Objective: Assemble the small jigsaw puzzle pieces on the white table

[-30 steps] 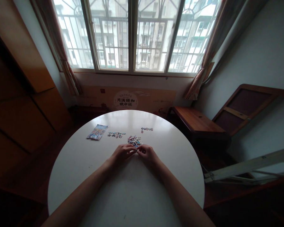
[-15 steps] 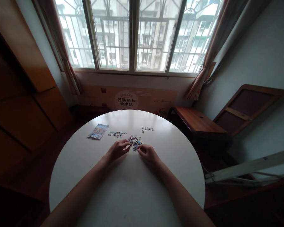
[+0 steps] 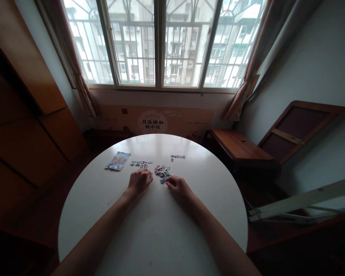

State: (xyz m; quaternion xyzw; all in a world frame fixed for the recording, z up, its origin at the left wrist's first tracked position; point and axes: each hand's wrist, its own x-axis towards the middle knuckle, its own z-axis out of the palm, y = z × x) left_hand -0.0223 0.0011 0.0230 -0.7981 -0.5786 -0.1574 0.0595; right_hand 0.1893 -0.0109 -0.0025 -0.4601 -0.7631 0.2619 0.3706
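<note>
A heap of small jigsaw pieces (image 3: 162, 171) lies near the middle of a round white table (image 3: 149, 234). My left hand (image 3: 139, 181) rests just left of the heap, fingers curled and pinched on something too small to make out. Close under the heap's right side sits my right hand (image 3: 178, 187), its fingers also curled in a pinch at the heap's edge. A row of joined pieces (image 3: 140, 164) lies beyond my left hand, and a shorter joined strip (image 3: 178, 156) lies farther back.
A colourful picture card (image 3: 118, 160) lies at the table's far left. Behind the table are a barred window (image 3: 158, 42) with curtains and a printed board (image 3: 152, 122) under the sill. A wooden bench (image 3: 235, 147) stands at the right, wooden cabinets (image 3: 25, 126) at the left.
My left hand has drawn away from my right hand, moving left and slightly farther out toward the row of joined pieces. My right hand has stayed by the heap.
</note>
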